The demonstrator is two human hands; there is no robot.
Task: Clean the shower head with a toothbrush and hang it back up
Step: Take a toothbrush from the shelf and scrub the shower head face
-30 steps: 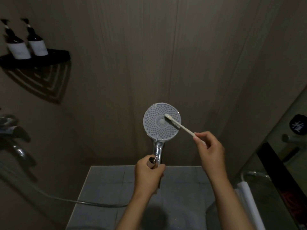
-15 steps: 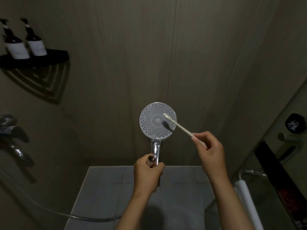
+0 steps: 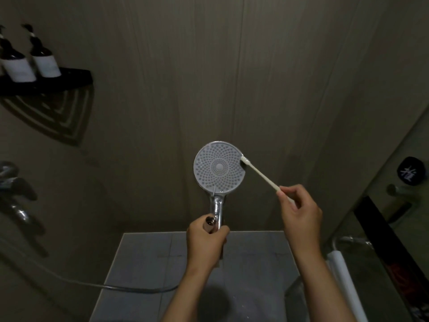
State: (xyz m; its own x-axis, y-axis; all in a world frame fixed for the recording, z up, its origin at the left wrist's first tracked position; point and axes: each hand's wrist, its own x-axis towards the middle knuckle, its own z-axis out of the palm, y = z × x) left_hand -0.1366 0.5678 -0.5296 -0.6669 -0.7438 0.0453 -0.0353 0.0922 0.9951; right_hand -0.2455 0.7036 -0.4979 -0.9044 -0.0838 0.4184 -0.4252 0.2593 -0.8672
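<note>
The shower head (image 3: 219, 169) stands upright directly above the left hand (image 3: 206, 242), its round face turned to the camera. That hand is curled tight round the lower end of the handle and grips it. Up and to the right, the right hand (image 3: 300, 211) pinches the tail of the toothbrush (image 3: 262, 174) between thumb and fingertips. The brush slants up-left from there, and its bristle end touches the right rim of the face.

The face is a flat, pale grey disc studded with rings of small nozzles around a smooth central hub; the handle is shiny chrome. The toothbrush is a thin, straight, cream-white stick. A slim grey hose (image 3: 92, 283) curves away left from behind the left forearm. On a black corner shelf (image 3: 46, 82) at upper left stand two bottles (image 3: 45, 59) — dark, white-labelled.
</note>
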